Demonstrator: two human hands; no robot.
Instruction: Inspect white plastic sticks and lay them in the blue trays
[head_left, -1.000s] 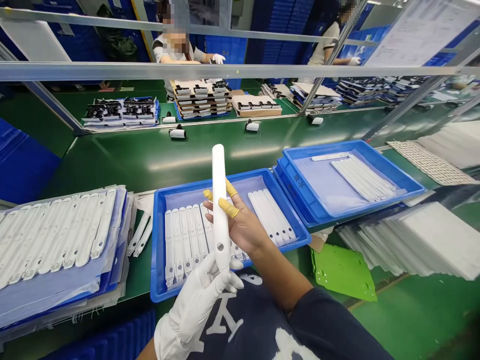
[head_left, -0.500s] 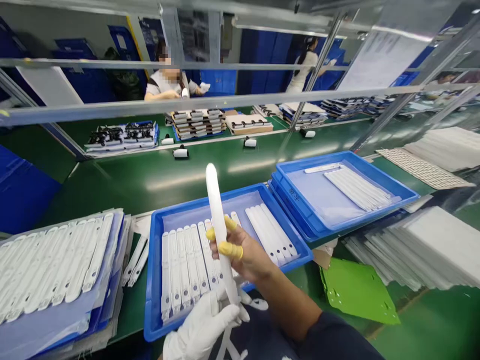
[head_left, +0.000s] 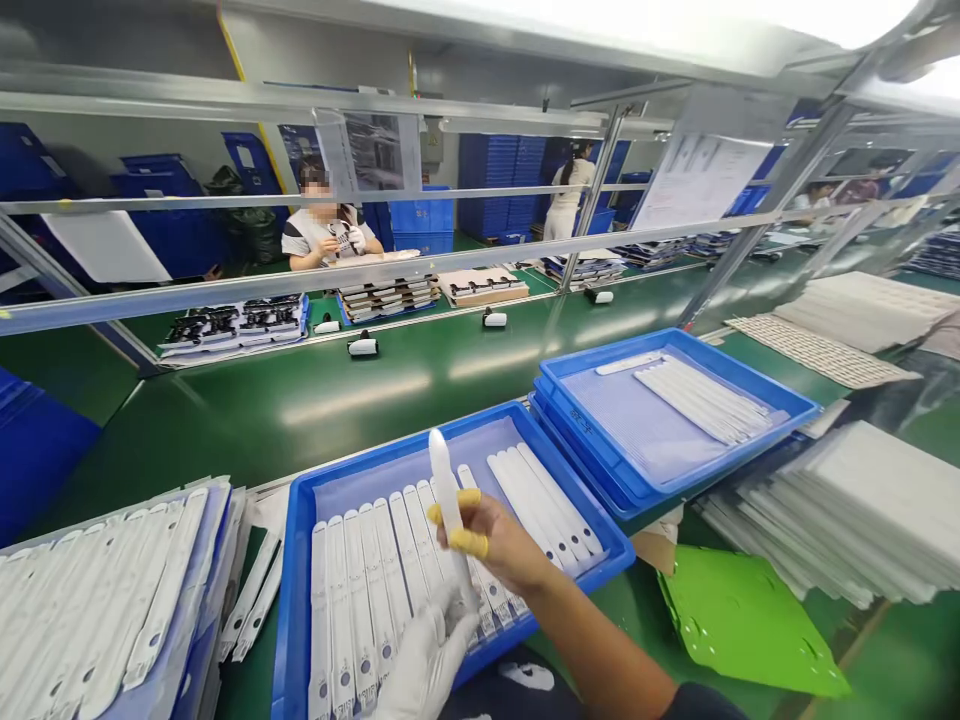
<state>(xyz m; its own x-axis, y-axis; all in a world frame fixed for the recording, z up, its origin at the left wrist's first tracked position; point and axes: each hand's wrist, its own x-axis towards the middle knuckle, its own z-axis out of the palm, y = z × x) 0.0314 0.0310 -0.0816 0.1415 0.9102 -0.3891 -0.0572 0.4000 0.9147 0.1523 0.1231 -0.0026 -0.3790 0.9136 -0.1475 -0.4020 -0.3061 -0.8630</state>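
White plastic strip [head_left: 448, 505] up in the air right now, standing nearly upright over the front blue tray [head_left: 291, 600], rounded tip pointing away and the lower end down in the hands! The left hand [head_left: 427, 665], in a white glove, has its grip closed around the bottom end, while the bare right hand [head_left: 499, 540] pinches the shaft higher up, two yellow finger cots [head_left: 469, 541] pressed on the plastic, that grip together on the strip as well. It looks a light piece, thin and fairly stiff, perhaps with a little flex along its length, and that smooth surface could prove slippery, so the middle of the shaft and the lower end look like the best places to take hold, well away from the tip. Directly below, matching white strips [head_left: 375, 590] lie side by side in the tray on a pale blue liner. More strips sit in the stacked blue trays [head_left: 600, 350] off to the right on the green counter [head_left: 300, 420], a loaded pile on blue sheets [head_left: 97, 610] waits at the left, and a bright green plastic board [head_left: 750, 625] lies at the lower right. Across the line, a co-worker [head_left: 311, 240] sits with gloved hands raised!
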